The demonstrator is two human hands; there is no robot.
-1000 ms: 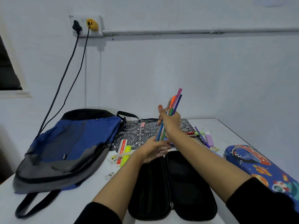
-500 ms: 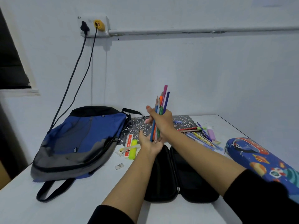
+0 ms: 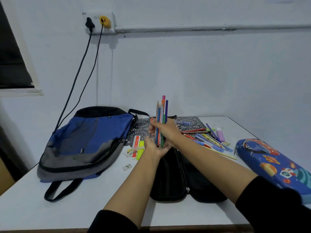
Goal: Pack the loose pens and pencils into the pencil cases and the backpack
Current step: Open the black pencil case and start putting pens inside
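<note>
My right hand [image 3: 165, 131] grips a bundle of coloured pens and pencils [image 3: 161, 113], held upright above the table. My left hand [image 3: 154, 147] lies palm up beneath the bundle, its lower ends touching the palm. Below both hands a black pencil case [image 3: 186, 185] lies unzipped and spread flat. More loose pens and pencils [image 3: 208, 140] are scattered to the right. A blue space-print pencil case [image 3: 272, 163] lies at the far right, closed. A blue and grey backpack [image 3: 84, 145] lies flat on the left.
A yellow highlighter [image 3: 140, 151] and a small red-and-white ruler [image 3: 136, 145] lie left of my hands. A patterned black mat [image 3: 190, 122] sits behind. Two cables [image 3: 84, 68] hang from a wall socket [image 3: 99, 22] toward the backpack. The white table's front edge [image 3: 117, 227] is near me.
The pen bundle has swung from a rightward tilt to nearly upright. My left hand came under its lower ends. The camera view drew back and shifted left.
</note>
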